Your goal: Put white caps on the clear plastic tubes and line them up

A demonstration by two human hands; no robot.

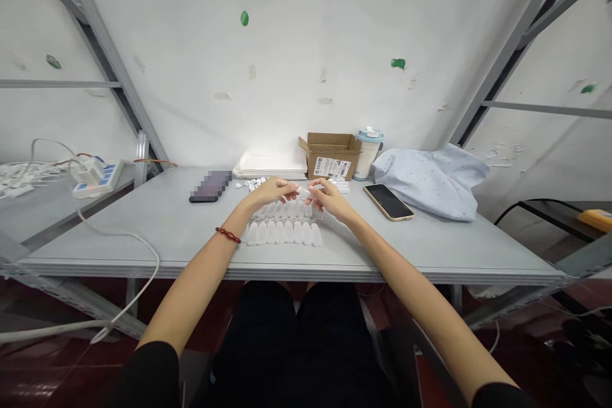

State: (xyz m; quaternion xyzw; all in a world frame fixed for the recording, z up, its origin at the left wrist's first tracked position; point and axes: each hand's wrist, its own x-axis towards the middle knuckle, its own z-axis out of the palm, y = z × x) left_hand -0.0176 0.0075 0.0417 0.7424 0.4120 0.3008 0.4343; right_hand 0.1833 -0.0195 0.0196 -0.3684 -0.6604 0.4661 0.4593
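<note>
Above the middle of the table, my left hand and my right hand meet, their fingers closed in a pinch on a small translucent white piece. Its exact kind is too small to make out, and fingertips cover its ends. Below the hands lie rows of white oval pieces, side by side on the tabletop; the back row is partly behind my hands. Several small white caps are scattered just behind my left hand. Beyond my right hand lie clear, tube-like pieces, partly hidden by it.
Along the back of the grey table stand a stack of white trays, an open cardboard box and a blue-lidded cup. Right are a phone and light-blue cloth; left, a dark pixelated object and a cable.
</note>
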